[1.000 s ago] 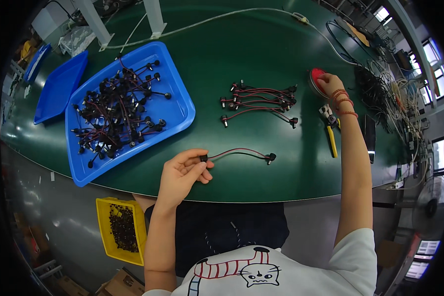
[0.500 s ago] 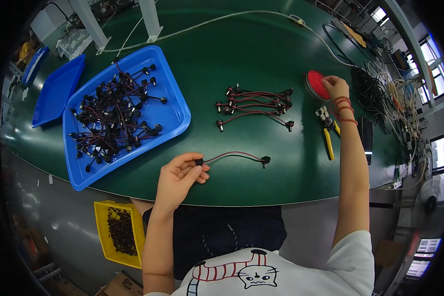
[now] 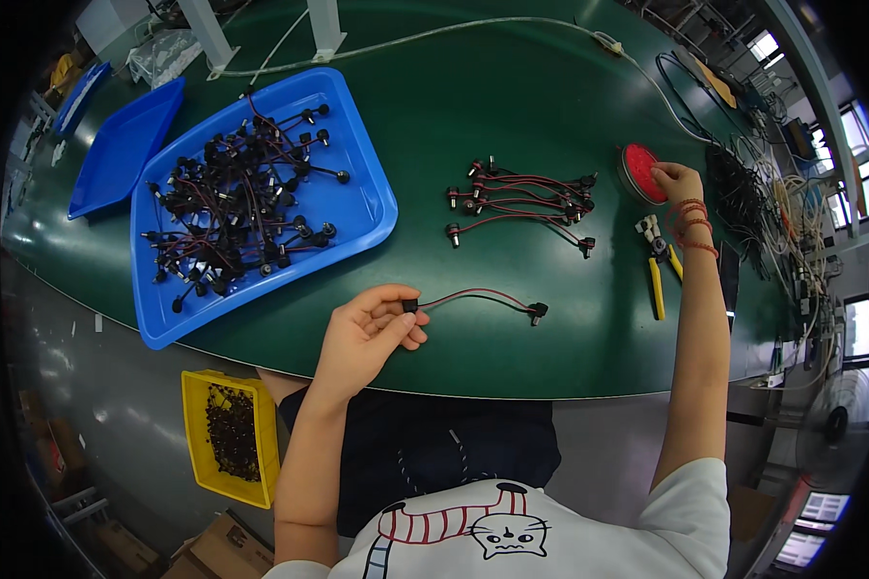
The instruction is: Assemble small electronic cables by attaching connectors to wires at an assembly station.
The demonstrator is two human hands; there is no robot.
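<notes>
Head view: we see our left hand (image 3: 372, 328) to the right of the blue tray (image 3: 378, 205), near its close end, with one cable (image 3: 483, 290). As we judge it, the step in hand is keeping this cable ready by one end while our right hand (image 3: 679, 181) works at the red dish (image 3: 637, 164), well to the right of the tray. The next move seems to call for a light, steady pinch on the left, and for care from the right fingertips at the rim of the dish.

Our left thumb and forefinger are closed on the cable's near plug (image 3: 410, 306), while the other fingers curl loosely beneath, apart from the wire. The wire arches away from the tray to its far plug (image 3: 538, 313), which no finger touches; whether that end rests on the bench (image 3: 434, 106) or hangs just above it, we cannot tell. Our right fingers are bent and drawn together at the dish's right edge. Whether they grip anything, or only touch the dish, we cannot tell, since the fingertips are too small to read.

More cables (image 3: 523, 177) lie side by side to the right of the tray, level with its middle. The yellow-handled pliers (image 3: 658, 285) lie well to its right, untouched. Inside the tray is a tangled pile (image 3: 237, 207) of similar cables.
</notes>
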